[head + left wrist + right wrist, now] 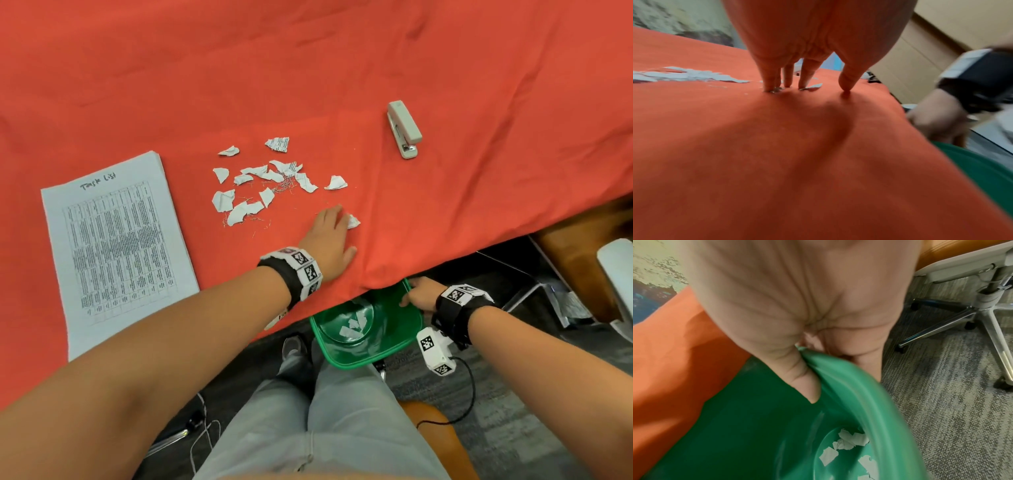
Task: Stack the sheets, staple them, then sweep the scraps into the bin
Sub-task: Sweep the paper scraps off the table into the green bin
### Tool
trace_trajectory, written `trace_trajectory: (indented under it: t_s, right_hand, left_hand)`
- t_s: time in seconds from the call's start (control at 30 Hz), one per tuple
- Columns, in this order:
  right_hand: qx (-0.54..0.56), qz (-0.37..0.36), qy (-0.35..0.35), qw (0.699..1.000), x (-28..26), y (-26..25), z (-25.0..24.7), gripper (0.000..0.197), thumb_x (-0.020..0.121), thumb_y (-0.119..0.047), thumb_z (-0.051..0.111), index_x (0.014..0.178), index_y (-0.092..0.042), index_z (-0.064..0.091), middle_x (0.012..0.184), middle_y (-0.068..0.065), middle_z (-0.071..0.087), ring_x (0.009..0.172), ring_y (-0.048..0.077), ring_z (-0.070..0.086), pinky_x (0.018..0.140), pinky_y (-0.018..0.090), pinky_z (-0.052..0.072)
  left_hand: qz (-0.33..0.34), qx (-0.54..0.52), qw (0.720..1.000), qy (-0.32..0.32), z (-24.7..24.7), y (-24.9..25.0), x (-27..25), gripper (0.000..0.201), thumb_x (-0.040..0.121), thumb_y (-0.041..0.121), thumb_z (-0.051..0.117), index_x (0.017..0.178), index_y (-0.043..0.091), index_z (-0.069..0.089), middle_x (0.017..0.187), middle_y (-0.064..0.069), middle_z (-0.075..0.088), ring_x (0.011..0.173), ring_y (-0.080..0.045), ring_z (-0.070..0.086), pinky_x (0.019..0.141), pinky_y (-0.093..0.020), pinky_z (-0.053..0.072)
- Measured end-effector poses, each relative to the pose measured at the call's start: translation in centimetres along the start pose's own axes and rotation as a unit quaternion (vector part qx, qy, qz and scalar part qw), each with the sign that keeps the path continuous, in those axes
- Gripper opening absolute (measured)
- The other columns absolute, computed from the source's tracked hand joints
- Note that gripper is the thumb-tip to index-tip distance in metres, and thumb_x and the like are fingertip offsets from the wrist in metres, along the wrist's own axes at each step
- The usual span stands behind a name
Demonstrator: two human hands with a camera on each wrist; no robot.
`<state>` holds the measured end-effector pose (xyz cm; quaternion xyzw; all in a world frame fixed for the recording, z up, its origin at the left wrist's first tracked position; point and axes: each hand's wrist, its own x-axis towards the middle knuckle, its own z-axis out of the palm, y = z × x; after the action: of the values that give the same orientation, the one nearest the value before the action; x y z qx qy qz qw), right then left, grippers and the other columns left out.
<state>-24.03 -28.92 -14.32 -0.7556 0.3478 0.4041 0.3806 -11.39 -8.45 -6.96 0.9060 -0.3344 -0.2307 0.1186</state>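
- Sweeping is the step in hand: the sheets (116, 253) lie squared in one pile at the left of the counter (479, 85), and the stapler (404, 129) rests well apart at the far right.
- Left hand (329, 240): fingers (770, 78) straight and spread, tips pressed on the cloth, holding nothing. One scrap (352, 222) touches the fingertips on their right side.
- Right hand (422, 294): thumb inside, fingers outside, clamped on the rim of the bin (404, 337). The bin sits below the near counter edge, partly tucked under the overhanging cloth, with a few torn pieces already at its bottom.
- Main pile of scraps (267, 186) lies left of and beyond the left hand, mixed with loose staples; most of it is not yet swept.
- Recommended technique: reach past the pile, lay the edge of the hand flat and draw toward the near edge in one slow stroke.
- Keep light downward pressure; the cloth looks loose and will likely bunch and trap staples if dragged.
- Align the bin mouth directly under the point where the stroke leaves the counter, rim touching the cloth.
- Gather outliers at the far side of the pile before the final pass.
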Motion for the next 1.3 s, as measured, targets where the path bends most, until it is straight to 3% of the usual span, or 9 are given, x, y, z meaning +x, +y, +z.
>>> trace_trajectory:
  t_s: [0.23,0.47,0.57,0.67,0.83,0.9,1.03,1.13,1.3]
  right_hand:
    - [-0.028,0.004,0.017,0.999,-0.5,-0.9,0.0,0.031,0.076,-0.006,0.071,0.106,0.0,0.066,0.107,0.022,0.069,0.09,0.03,0.065,0.082,0.034,0.053]
    - [0.0,0.009,0.009,1.0,-0.3,-0.8,0.4,0.03,0.075,-0.002,0.069,0.104,0.001,0.064,0.103,0.026,0.07,0.092,0.038,0.069,0.085,0.05,0.056]
    - [-0.006,0.007,-0.001,1.0,-0.4,-0.8,0.4,0.034,0.075,-0.003,0.069,0.108,0.0,0.062,0.105,0.026,0.068,0.093,0.038,0.068,0.084,0.051,0.056]
    - [-0.014,0.008,0.003,1.0,-0.7,-1.0,0.4,0.034,0.077,-0.003,0.069,0.11,-0.002,0.06,0.108,0.025,0.067,0.094,0.035,0.067,0.083,0.041,0.056]
    - [-0.034,0.019,0.018,0.999,-1.0,-1.5,0.1,0.041,0.078,-0.005,0.07,0.117,0.002,0.058,0.113,0.021,0.065,0.087,0.027,0.06,0.059,0.023,0.045]
    - [-0.043,0.021,0.023,0.999,-1.0,-1.7,0.0,0.035,0.078,-0.007,0.071,0.109,0.0,0.058,0.109,0.02,0.065,0.09,0.029,0.062,0.062,0.025,0.046]
    - [-0.053,0.026,0.029,0.998,-0.9,-2.1,-0.1,0.033,0.078,-0.009,0.071,0.106,-0.002,0.056,0.111,0.023,0.064,0.091,0.033,0.064,0.07,0.031,0.05]
    - [-0.064,0.03,0.032,0.997,-0.8,-2.0,0.0,0.044,0.079,-0.01,0.071,0.117,0.006,0.056,0.115,0.023,0.063,0.091,0.031,0.061,0.076,0.034,0.05]
    - [-0.075,0.036,0.04,0.996,-0.9,-2.2,0.1,0.034,0.077,-0.012,0.073,0.105,0.004,0.062,0.108,0.022,0.065,0.091,0.03,0.06,0.075,0.03,0.047]
  left_hand:
    - [0.131,-0.009,0.99,-0.044,0.7,1.7,-4.2,0.057,0.097,0.034,0.044,0.145,0.006,0.033,0.149,-0.012,0.032,0.139,-0.025,0.029,0.115,-0.037,0.03]
    - [-0.034,-0.038,0.999,0.019,-3.3,-2.5,4.6,0.062,0.095,0.033,0.047,0.148,0.008,0.024,0.157,-0.014,0.017,0.146,-0.031,0.013,0.118,-0.045,0.021]
    - [-0.006,-0.007,1.0,0.007,-2.7,-2.8,5.4,0.063,0.096,0.033,0.047,0.148,0.006,0.025,0.157,-0.015,0.018,0.146,-0.03,0.015,0.12,-0.04,0.018]
    - [0.066,-0.007,0.998,-0.004,-1.3,-1.6,2.9,0.062,0.095,0.03,0.047,0.147,0.004,0.027,0.156,-0.014,0.021,0.145,-0.028,0.019,0.119,-0.034,0.017]
    - [0.14,-0.042,0.986,-0.082,-0.8,-0.8,-2.7,0.048,0.098,0.027,0.044,0.141,0.007,0.042,0.149,-0.01,0.036,0.138,-0.023,0.033,0.116,-0.032,0.025]
    - [0.096,-0.09,0.991,-0.028,-2.3,-2.6,-3.0,0.045,0.099,0.023,0.044,0.142,0.009,0.042,0.15,-0.008,0.038,0.139,-0.022,0.032,0.116,-0.03,0.022]
    - [-0.133,-0.094,0.978,0.131,-5.8,-9.1,-1.7,0.053,0.094,0.019,0.049,0.144,0.008,0.035,0.154,-0.016,0.026,0.143,-0.031,0.019,0.118,-0.038,0.016]
    - [-0.261,-0.072,0.956,0.114,-6.1,-12.2,-1.5,0.061,0.091,0.025,0.05,0.146,0.008,0.029,0.155,-0.021,0.018,0.143,-0.038,0.015,0.117,-0.044,0.018]
    - [-0.178,-0.055,0.982,0.04,-3.3,-9.3,-2.5,0.06,0.095,0.029,0.046,0.148,0.01,0.025,0.157,-0.017,0.013,0.146,-0.037,0.008,0.12,-0.046,0.015]
